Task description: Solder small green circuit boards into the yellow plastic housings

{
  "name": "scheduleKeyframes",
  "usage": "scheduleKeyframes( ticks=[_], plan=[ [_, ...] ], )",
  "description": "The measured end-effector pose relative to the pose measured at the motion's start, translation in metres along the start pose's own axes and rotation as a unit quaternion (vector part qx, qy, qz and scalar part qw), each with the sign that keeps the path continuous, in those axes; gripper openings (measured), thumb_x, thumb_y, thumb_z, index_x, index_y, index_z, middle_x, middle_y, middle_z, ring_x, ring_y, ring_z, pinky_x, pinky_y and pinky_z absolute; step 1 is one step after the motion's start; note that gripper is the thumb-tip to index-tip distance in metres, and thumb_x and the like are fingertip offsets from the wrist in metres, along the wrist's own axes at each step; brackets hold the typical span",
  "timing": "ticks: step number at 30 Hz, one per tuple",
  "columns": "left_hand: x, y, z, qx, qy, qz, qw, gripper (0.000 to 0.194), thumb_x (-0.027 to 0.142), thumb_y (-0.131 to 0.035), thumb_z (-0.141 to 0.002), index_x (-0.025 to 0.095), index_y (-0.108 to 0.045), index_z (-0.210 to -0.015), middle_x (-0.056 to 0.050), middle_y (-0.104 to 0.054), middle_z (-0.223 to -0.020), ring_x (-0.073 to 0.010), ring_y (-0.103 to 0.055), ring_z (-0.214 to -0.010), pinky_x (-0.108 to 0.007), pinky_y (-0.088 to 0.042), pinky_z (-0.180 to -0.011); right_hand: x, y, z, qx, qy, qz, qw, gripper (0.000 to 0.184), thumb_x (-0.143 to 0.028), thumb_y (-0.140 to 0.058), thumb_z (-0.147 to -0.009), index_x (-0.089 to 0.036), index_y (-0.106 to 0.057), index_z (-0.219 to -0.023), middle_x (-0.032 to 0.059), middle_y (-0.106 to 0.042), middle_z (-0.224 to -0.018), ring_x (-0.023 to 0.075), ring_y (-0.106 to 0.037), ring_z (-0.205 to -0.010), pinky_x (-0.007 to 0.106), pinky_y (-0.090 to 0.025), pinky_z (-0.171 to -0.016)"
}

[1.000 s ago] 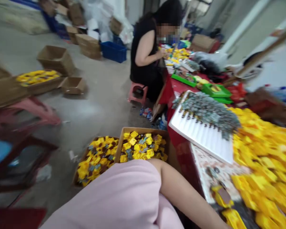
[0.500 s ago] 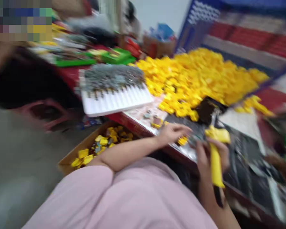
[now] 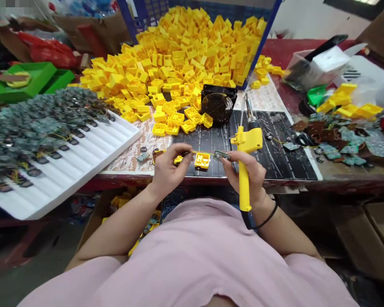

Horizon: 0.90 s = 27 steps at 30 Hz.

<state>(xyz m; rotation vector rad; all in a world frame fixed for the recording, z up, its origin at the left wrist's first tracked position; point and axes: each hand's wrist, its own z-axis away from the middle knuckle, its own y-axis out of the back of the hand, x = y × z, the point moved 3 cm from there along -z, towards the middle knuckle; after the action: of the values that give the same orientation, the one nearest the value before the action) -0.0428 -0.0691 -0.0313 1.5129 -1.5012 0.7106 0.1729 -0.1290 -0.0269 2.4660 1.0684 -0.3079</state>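
My right hand is closed round a yellow soldering gun, its metal tip pointing away from me. The same hand pinches a small green circuit board between thumb and fingertips. A thin yellow wire runs from the board across to my left hand, whose thumb and forefinger are pinched on its end. Just below the wire, an open yellow plastic case sits on the black mat at the table edge. Beside my left hand lies another yellow piece, partly hidden by the fingers.
Yellow cases spill from a blue crate. A black fan stands before them. On the left, a white ridged tray carries wired boards; green trays lie behind. Loose boards are heaped right. A box of cases is below.
My view has swung right from the floor boxes and a co-worker to the table in front. My left hand has come to the wire, close to the board in my right hand.
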Motion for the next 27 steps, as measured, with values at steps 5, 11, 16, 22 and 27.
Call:
scheduleKeyframes(
  ticks=[5,11,16,22,27],
  plan=[
    [0.001,0.003,-0.018,-0.026,-0.11,-0.058,0.992,0.007,0.027,-0.071,-0.096,0.021,-0.073,-0.098,-0.005,-0.079,-0.102,-0.0152,-0.075,-0.087,-0.027,-0.063,-0.08,-0.006,0.002,0.0,-0.009,-0.006,0.002,1.0,0.021,-0.025,-0.075,-0.102,-0.029,-0.065,-0.12,-0.0018,-0.082,-0.101,0.0138,-0.081,-0.075,0.021,-0.069,-0.075],
    [0.029,-0.002,-0.027,-0.04,-0.247,-0.128,0.96,0.017,0.011,-0.066,-0.094,0.023,-0.076,-0.098,-0.005,-0.078,-0.111,-0.0174,-0.075,-0.104,-0.03,-0.063,-0.09,-0.004,0.01,-0.002,0.018,-0.027,0.011,0.999,0.027,-0.022,-0.076,-0.1,-0.029,-0.062,-0.122,-0.0037,-0.081,-0.1,0.0119,-0.079,-0.071,0.018,-0.066,-0.069],
    [0.027,-0.014,0.003,-0.042,-0.195,-0.096,0.975,0.019,0.009,-0.068,-0.087,0.024,-0.073,-0.098,-0.003,-0.077,-0.101,-0.0173,-0.075,-0.096,-0.03,-0.063,-0.089,0.0,0.015,-0.007,0.043,-0.004,0.045,0.998,0.025,-0.022,-0.074,-0.101,-0.03,-0.061,-0.121,-0.0044,-0.08,-0.094,0.0123,-0.078,-0.067,0.019,-0.066,-0.067],
    [-0.004,-0.038,0.034,-0.127,0.274,0.274,0.913,0.056,0.05,-0.085,-0.084,0.021,-0.072,-0.131,-0.01,-0.082,-0.116,-0.0264,-0.078,-0.11,-0.04,-0.061,-0.1,-0.01,0.011,-0.001,0.024,0.017,0.018,0.999,0.028,-0.021,-0.074,-0.101,-0.03,-0.061,-0.124,-0.0029,-0.081,-0.1,0.0126,-0.079,-0.072,0.019,-0.067,-0.073],
    [0.013,-0.047,0.027,0.019,0.199,0.232,0.952,0.051,0.065,-0.091,-0.08,0.023,-0.088,-0.108,-0.007,-0.083,-0.122,-0.0269,-0.07,-0.129,-0.036,-0.049,-0.117,-0.02,0.006,0.006,-0.003,0.055,-0.015,0.998,0.033,-0.015,-0.077,-0.098,-0.027,-0.064,-0.125,-0.0011,-0.082,-0.101,0.0152,-0.082,-0.079,0.021,-0.069,-0.079]
  ],
)
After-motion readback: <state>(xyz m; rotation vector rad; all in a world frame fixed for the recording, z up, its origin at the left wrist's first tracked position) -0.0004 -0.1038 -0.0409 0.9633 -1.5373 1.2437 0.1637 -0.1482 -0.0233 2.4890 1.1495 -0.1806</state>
